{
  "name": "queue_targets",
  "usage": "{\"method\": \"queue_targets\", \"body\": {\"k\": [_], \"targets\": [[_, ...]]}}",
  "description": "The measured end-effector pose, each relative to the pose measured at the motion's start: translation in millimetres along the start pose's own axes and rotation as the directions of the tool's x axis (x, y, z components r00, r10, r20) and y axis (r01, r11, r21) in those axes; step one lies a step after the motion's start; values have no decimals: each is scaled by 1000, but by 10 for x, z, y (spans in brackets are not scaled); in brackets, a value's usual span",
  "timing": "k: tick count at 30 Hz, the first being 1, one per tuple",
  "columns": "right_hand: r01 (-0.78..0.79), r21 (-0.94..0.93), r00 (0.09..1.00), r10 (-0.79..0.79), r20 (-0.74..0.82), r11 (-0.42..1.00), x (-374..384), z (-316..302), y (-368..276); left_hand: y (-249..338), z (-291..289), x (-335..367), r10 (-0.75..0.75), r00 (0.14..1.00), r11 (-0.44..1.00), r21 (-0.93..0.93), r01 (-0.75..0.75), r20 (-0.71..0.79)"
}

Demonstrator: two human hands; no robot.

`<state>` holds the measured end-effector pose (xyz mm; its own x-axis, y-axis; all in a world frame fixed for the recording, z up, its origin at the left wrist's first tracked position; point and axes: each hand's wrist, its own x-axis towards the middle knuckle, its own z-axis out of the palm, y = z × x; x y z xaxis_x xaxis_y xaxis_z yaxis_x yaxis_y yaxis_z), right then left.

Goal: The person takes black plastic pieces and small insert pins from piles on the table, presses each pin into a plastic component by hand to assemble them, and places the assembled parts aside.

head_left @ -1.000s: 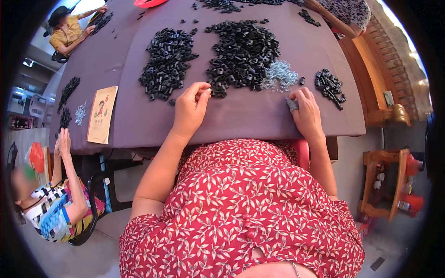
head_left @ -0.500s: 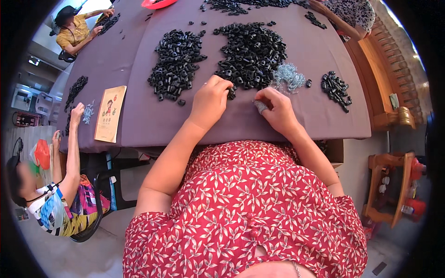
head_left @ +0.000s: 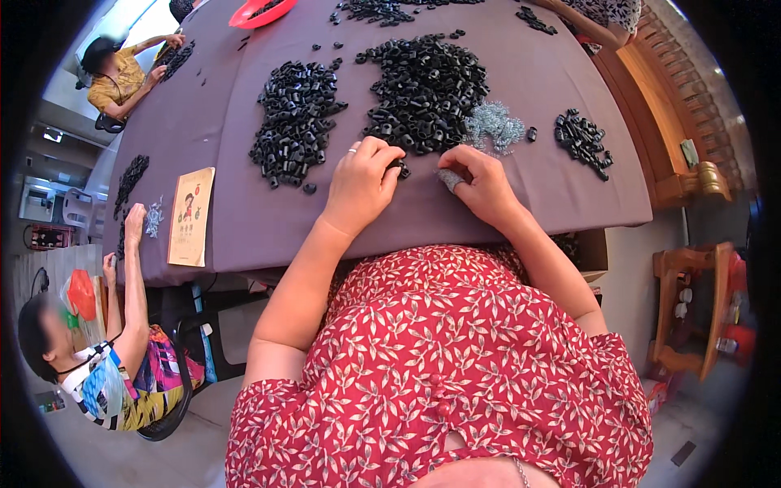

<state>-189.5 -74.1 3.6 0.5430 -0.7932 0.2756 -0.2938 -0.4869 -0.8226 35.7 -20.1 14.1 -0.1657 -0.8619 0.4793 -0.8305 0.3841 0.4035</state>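
My left hand (head_left: 360, 185) is closed, thumb and fingers pinching a small black plastic piece (head_left: 399, 168) just in front of the large pile of the same pieces (head_left: 427, 93). A ring shows on one finger. Close by on the right, my right hand (head_left: 486, 189) has its fingers curled together, with a grey wrap (head_left: 451, 180) round one finger. Whatever sits between those fingertips is too small to make out. Beyond this hand lies a heap of tiny silvery, spring-like pieces (head_left: 495, 127).
A second black pile (head_left: 297, 122) lies left of the large one, and a smaller black heap (head_left: 582, 142) to the right. A booklet (head_left: 192, 216) rests near the table's left front. A red bowl (head_left: 262, 11) stands far off. Co-workers (head_left: 110, 370) sit around the cloth-covered table (head_left: 268, 228).
The whole view has shifted slightly. My left hand has drawn back a little from the large pile's edge with the black piece, nearer my right hand. The co-worker at left has leaned.
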Motion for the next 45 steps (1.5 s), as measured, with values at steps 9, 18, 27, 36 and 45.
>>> {"method": "queue_targets", "body": {"k": [9,18,27,36,45], "targets": [[56,14,998,-55,-23,998,-3,11,9,51,-77,154,62,978,990,115,-86,197],[52,-1,998,-52,-22,999,-8,8,41,77,-22,214,62,997,998,-15,-61,53],[-58,521,997,79,-19,851,-32,-10,-47,426,177,-178,-347,904,584,-696,418,252],[-96,525,995,77,57,845,-48,-1,-10,379,251,-210,-339,914,634,-664,396,221],[-163,441,982,103,159,882,-40,-19,1,395,216,-217,-320,913,647,-647,405,252]]}}
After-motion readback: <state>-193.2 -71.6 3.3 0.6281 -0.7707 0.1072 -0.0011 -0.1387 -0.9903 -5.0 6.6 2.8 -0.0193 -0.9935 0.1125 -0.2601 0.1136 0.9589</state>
